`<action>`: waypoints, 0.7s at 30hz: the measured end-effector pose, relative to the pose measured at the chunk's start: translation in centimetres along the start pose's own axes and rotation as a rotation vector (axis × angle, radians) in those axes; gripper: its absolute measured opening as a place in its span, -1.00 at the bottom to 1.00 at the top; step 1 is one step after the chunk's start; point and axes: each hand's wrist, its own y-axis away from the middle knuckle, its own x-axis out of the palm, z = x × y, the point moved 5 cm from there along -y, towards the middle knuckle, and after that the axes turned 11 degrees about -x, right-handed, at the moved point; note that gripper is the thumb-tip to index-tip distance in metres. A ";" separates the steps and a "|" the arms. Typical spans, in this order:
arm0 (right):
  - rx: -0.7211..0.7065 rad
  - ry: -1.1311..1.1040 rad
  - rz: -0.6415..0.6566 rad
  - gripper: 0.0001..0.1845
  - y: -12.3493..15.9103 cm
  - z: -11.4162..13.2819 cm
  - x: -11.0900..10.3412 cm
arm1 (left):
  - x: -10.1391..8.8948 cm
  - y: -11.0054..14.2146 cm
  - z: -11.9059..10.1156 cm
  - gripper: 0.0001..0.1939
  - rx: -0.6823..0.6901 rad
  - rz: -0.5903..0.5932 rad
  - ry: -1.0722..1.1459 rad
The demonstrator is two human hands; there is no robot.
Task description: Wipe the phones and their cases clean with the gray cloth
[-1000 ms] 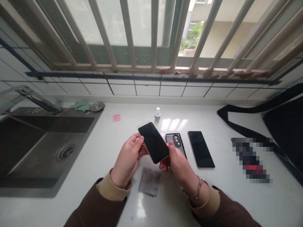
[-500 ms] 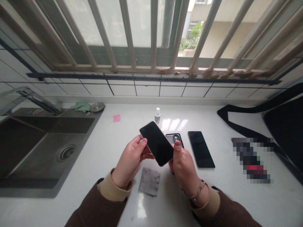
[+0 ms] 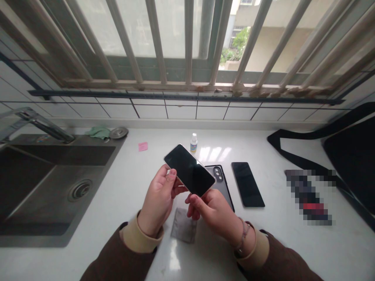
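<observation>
Fingers of the left hand (image 3: 156,201) are wrapping the smartphone's (image 3: 189,170) lower edge, thumb pressing near its corner. Fingers of the right hand (image 3: 212,210) are pinching its near end, keeping the dark screen tilted up above the tabletop (image 3: 278,249). Just past the right fingers, a black phone case (image 3: 220,187) is lying flat, a second phone (image 3: 247,184) beside it. A grey cloth (image 3: 183,225) is lying below the fingers; a small dropper bottle (image 3: 193,143) is standing beyond them.
</observation>
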 end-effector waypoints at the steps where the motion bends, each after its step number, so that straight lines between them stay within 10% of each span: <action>1: -0.007 0.021 0.008 -0.29 0.1 0.0 0.1 | 0.0 0.0 0.0 -0.65 -0.005 0.007 0.001; 16: -0.042 -0.167 -0.043 0.01 0.0 0.3 0.3 | -0.4 -0.3 -0.4 -0.69 0.012 -0.026 0.020; 21: 0.035 -0.050 -0.158 -0.17 0.2 -0.3 -0.3 | -0.7 -0.7 0.2 -0.62 -0.030 -0.074 -0.064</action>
